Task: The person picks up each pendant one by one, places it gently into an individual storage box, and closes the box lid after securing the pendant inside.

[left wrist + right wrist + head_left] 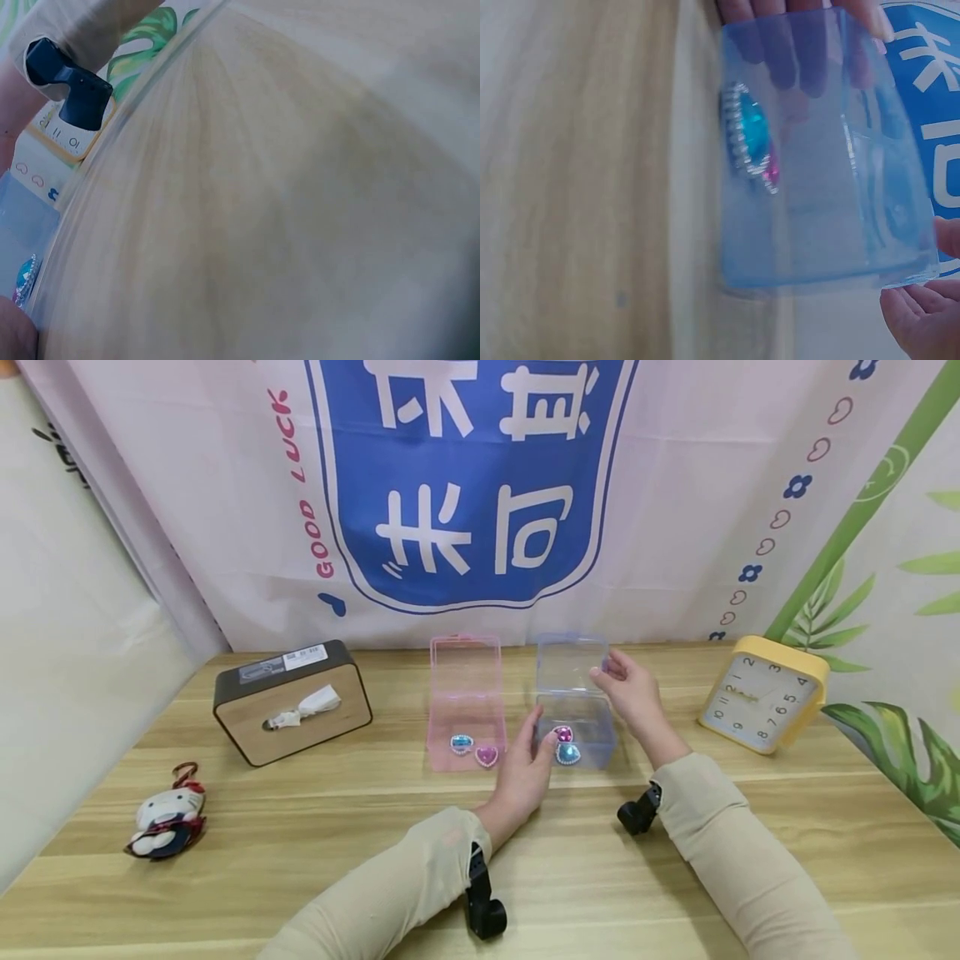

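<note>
A see-through blue plastic box (577, 752) stands on the table with its hinged lid (572, 664) raised. My left hand (523, 770) holds the box at its left side, thumb near the front rim; its fingers show through the blue wall in the right wrist view. My right hand (636, 692) pinches the raised lid at its right edge. Inside the box lie a magenta gem (562, 734) and a blue gem with a beaded silver rim (754, 135). To the left, a matching pink box (467, 714) stands with its lid up, holding a blue gem (461, 743) and a pink heart-shaped gem (486, 756).
A black-and-wood tissue box (300, 706) stands at the left, with a white plush keychain (167, 820) nearer me. At the right is a yellow square clock (757, 693). A printed curtain (255, 527) hangs along the table's back edge.
</note>
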Action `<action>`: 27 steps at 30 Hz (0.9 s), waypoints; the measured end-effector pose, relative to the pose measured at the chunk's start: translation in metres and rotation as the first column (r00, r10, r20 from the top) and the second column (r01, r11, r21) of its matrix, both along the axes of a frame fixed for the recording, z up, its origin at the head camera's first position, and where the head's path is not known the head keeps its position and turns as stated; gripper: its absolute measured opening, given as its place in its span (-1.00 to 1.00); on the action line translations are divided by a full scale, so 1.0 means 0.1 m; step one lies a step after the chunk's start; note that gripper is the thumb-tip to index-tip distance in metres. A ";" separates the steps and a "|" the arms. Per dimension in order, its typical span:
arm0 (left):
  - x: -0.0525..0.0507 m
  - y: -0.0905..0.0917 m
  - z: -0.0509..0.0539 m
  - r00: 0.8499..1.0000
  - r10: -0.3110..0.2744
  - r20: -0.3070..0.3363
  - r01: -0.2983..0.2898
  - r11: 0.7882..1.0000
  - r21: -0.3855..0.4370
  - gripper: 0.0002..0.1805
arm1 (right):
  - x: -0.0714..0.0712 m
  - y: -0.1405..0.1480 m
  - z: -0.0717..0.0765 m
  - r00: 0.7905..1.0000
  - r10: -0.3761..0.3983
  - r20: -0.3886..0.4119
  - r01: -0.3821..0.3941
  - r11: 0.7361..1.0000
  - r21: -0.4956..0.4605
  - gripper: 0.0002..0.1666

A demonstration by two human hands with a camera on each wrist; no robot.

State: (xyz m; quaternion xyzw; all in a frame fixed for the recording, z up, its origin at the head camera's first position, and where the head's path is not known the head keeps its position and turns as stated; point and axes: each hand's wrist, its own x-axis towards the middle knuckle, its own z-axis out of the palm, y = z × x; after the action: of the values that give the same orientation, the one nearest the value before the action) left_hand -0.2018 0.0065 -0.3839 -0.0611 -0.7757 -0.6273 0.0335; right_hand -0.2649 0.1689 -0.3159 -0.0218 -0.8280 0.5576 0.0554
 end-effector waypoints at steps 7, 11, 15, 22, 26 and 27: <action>0.00 0.00 0.00 1.000 -0.008 -0.008 0.008 1.000 0.005 -0.43 | 0.08 0.01 0.06 0.999 0.007 -0.034 -0.008 0.999 -0.053 -0.27; -0.01 0.00 -0.01 1.000 -0.004 -0.007 0.004 1.000 -0.007 -0.43 | 0.16 0.03 0.08 0.999 0.032 -0.040 -0.035 0.996 -0.083 -0.26; -0.02 0.01 -0.02 1.000 0.003 -0.009 -0.003 1.000 -0.021 -0.43 | 0.24 0.05 0.09 0.998 0.053 -0.036 -0.056 0.993 -0.103 -0.25; -0.01 0.01 -0.02 1.000 0.002 -0.006 -0.002 1.000 -0.018 -0.42 | 0.36 0.08 0.08 0.996 0.071 -0.048 -0.077 0.986 -0.145 -0.26; -0.01 0.00 -0.01 1.000 0.005 -0.019 -0.006 1.000 -0.009 -0.43 | 0.44 0.08 0.08 0.996 0.082 -0.036 -0.086 0.985 -0.151 -0.26; -0.01 0.00 0.00 1.000 0.004 -0.017 -0.004 1.000 0.002 -0.43 | 0.46 0.08 0.08 0.996 0.086 -0.034 -0.090 0.985 -0.149 -0.26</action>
State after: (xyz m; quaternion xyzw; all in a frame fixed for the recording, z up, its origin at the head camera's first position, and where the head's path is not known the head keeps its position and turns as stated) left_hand -0.2027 0.0069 -0.3843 -0.0648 -0.7749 -0.6273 0.0414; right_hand -0.2190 0.1768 -0.3083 0.0182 -0.7830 0.6205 0.0400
